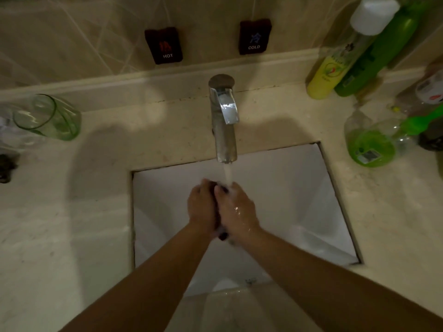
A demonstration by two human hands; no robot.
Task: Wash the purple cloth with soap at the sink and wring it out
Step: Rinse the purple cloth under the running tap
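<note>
Purple cloth point(222, 188) between clasped fingers point(208, 185)

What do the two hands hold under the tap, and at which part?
The purple cloth, bunched up and pressed between the left hand and the right hand. Only its dark ends show, so the exact part held cannot be told.

A pale stone counter point(72, 212) carries a green glass point(48, 117) (left) and green bottles point(370, 147) (right).
</note>
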